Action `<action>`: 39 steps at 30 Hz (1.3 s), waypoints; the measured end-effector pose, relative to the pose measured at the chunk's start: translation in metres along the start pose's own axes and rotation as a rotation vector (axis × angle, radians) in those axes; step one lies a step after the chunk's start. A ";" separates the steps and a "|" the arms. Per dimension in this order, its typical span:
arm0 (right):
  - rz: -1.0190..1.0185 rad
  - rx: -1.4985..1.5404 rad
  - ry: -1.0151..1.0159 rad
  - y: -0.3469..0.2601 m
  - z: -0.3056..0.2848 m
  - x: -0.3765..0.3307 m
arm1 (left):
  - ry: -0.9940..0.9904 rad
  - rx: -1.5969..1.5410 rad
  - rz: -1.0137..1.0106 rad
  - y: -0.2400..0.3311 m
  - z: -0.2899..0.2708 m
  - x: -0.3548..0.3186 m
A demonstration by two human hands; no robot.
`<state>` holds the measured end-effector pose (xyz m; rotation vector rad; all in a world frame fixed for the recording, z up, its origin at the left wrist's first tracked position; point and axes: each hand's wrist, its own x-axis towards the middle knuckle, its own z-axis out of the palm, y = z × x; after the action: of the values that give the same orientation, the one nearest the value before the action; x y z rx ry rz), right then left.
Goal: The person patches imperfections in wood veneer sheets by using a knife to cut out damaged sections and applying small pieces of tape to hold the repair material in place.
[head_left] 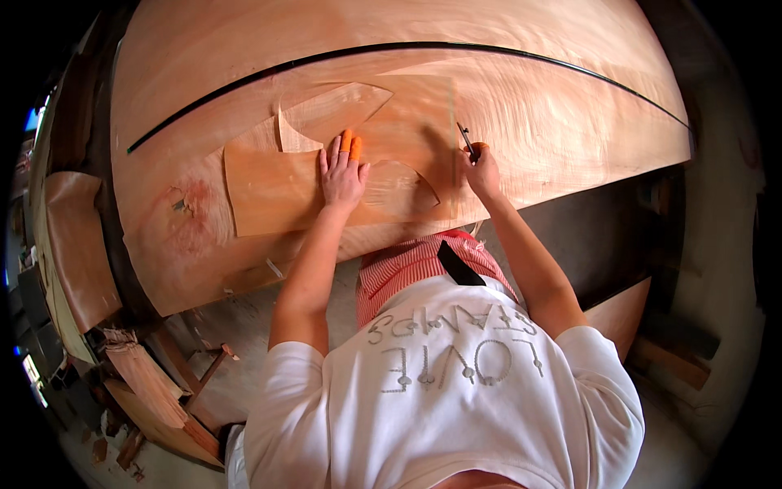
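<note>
A large sheet of light wood veneer (529, 106) covers the work table, crossed by a thin dark curved line (391, 46). On it lies a darker veneer piece (269, 191) with curved leaf-shaped cut-outs (338, 110). My left hand (342, 171) presses flat on this piece, fingers spread, two fingertips capped in orange. My right hand (481, 167) grips a small dark cutting knife (467, 140), its tip on the veneer at the piece's right edge.
Curled veneer sheets (77, 244) hang at the left. Wood offcuts and a wooden stand (163, 391) lie on the concrete floor below the table. A dark panel (611, 236) runs under the table's right edge.
</note>
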<state>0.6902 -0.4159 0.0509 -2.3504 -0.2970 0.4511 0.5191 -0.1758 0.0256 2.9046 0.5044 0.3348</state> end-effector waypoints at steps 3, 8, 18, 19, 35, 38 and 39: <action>-0.167 0.054 -0.106 -0.008 -0.005 -0.006 | 0.035 -0.027 -0.053 0.010 0.003 0.002; -0.555 -0.129 -0.431 -0.032 0.013 -0.011 | 0.092 0.004 -0.210 0.019 0.011 0.000; -0.496 -0.377 -0.736 -0.087 0.075 0.007 | 0.117 0.044 -0.439 0.022 0.007 0.008; -0.465 -0.367 -0.744 -0.085 0.079 0.008 | 0.135 0.050 -0.433 0.023 0.007 0.010; -0.807 -1.008 -1.017 -0.048 -0.013 0.098 | 0.189 0.008 -0.614 0.036 0.007 0.024; -1.024 -1.122 -1.083 -0.068 -0.034 0.137 | 0.146 0.033 -0.610 0.034 0.005 0.023; -1.069 -1.093 -1.115 -0.066 -0.044 0.155 | 0.143 0.032 -0.603 0.035 0.004 0.025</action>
<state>0.8436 -0.3433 0.0905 -2.0272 -2.6508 1.1504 0.5539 -0.1997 0.0337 2.5933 1.3644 0.4381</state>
